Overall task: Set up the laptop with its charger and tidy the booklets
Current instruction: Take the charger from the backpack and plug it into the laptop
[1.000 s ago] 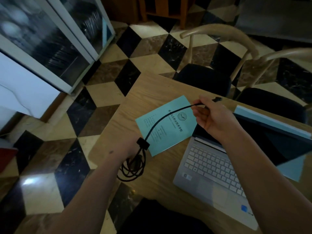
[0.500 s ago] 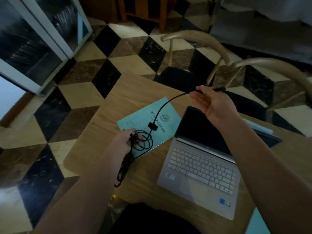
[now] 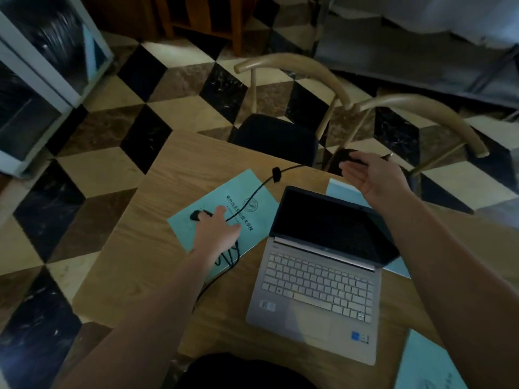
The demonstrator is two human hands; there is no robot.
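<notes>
A silver laptop (image 3: 317, 287) stands open with a dark screen on the wooden table (image 3: 157, 242). To its left lies a teal booklet (image 3: 247, 189). A black charger cable (image 3: 261, 186) runs across it. My left hand (image 3: 216, 234) rests on that booklet and grips the cable's slack loops, which hang below the palm. My right hand (image 3: 370, 175) is raised behind the laptop's lid and holds the cable's far end, whose plug tip sticks out past the fingers. A second teal booklet (image 3: 341, 192) peeks out behind the lid, and a third booklet (image 3: 429, 366) lies at the front right.
Two wooden chairs with dark seats (image 3: 275, 136) stand close against the table's far edge. A glass-fronted cabinet (image 3: 42, 80) is on the left, over a chequered floor (image 3: 118, 164). The table's left edge lies near my left forearm.
My right hand has carried the plug end right and farther back, past the laptop's lid, drawing the cable out. My left hand has slid forward onto the booklet and the coil has loosened.
</notes>
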